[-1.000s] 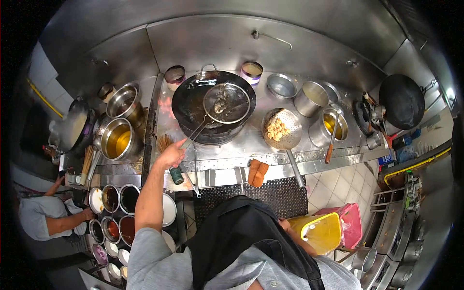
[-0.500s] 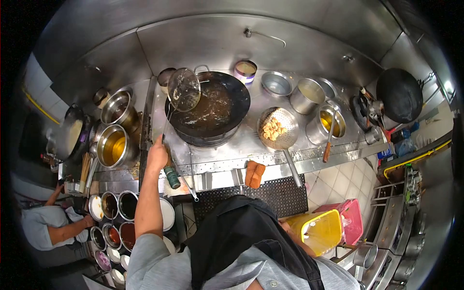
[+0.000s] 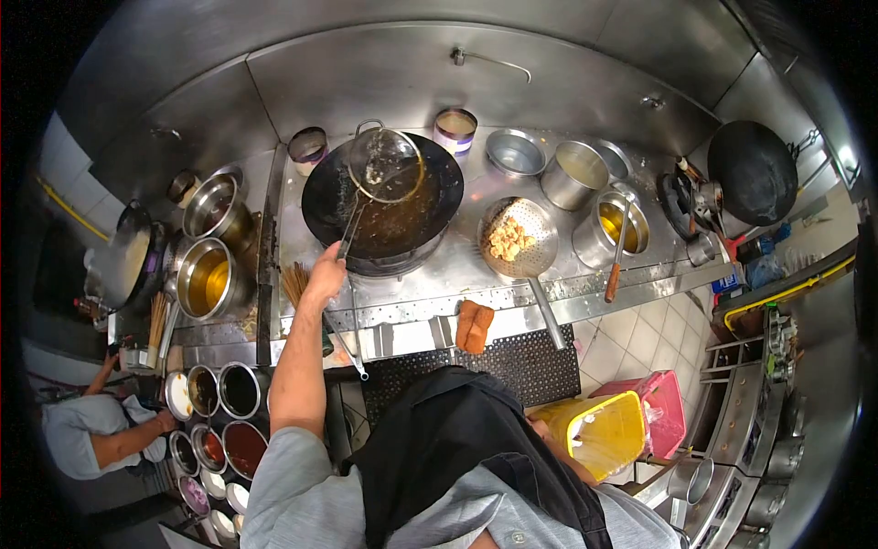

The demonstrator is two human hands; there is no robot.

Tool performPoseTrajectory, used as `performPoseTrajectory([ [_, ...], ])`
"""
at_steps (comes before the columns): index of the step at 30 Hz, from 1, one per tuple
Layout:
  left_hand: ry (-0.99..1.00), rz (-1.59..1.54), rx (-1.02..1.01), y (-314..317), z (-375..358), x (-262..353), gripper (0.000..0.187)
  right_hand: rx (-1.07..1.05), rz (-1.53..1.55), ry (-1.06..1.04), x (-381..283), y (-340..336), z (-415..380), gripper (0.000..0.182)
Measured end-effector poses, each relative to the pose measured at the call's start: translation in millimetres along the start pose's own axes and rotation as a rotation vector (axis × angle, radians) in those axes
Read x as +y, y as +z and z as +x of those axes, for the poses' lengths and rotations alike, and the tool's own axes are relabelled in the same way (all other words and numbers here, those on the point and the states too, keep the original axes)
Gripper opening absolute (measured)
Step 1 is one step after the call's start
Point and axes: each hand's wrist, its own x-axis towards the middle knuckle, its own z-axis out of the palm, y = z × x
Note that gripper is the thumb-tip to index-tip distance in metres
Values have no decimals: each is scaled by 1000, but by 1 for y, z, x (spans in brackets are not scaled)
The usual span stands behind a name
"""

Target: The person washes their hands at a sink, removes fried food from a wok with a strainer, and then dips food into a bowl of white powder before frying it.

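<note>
My left hand (image 3: 326, 273) is closed round the handle of a wire mesh skimmer (image 3: 402, 183). The skimmer's round basket is over a black wok (image 3: 320, 206) of dark oil, with a few pale bits in the mesh. My right hand (image 3: 541, 428) is low at my side beside a yellow bin (image 3: 605, 432), partly behind the black apron; its fingers are not clear. To the wok's right, a perforated ladle (image 3: 494, 212) with a long handle bears golden fried pieces (image 3: 510, 240).
A folded brown cloth (image 3: 475, 327) lies on the counter's front edge. Metal pots (image 3: 574, 174) stand at the right, one with yellow oil and a wooden-handled ladle (image 3: 616, 274). At the left are an oil pot (image 3: 208, 279), sauce containers (image 3: 242, 446) and another person (image 3: 82, 430).
My left hand has moved right with the skimmer, carrying its basket from the wok's left rim to over the middle. The view has shifted slightly.
</note>
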Motion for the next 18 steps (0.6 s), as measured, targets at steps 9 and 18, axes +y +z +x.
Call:
performPoseTrajectory([
  [9,636,102,77,21,29,-59,48,-48,-33,-123,6,0,11,51],
  [18,-118,-504,-169,-16,-73,-1,57,1,59,-79,67,22,60,50],
])
